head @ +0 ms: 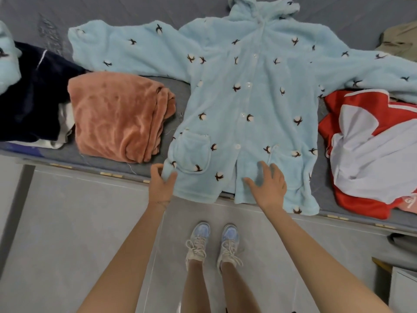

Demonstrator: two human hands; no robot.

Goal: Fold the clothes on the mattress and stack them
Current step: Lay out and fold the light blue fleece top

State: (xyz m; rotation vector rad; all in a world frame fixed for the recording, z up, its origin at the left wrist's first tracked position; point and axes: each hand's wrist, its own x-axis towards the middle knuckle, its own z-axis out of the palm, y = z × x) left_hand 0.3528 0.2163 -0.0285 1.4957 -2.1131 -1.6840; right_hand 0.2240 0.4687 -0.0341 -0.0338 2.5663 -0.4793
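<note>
A light blue fleece hooded robe (246, 91) with a dark bird-like print lies face up on the grey mattress (27, 16), sleeves spread out to both sides, its hem hanging over the near edge. My left hand (161, 184) pinches the robe's lower left hem corner between thumb and fingers. My right hand (268, 185) lies flat with spread fingers on the lower right front panel near the hem. A folded pink fleece garment (117, 116) sits to the left of the robe.
A dark navy garment (31, 93) lies crumpled at the far left. A red and white jacket (370, 152) is bunched at the right. An olive cloth (399, 39) shows at the far right. Grey floor and my shoes (212, 242) are below the mattress edge.
</note>
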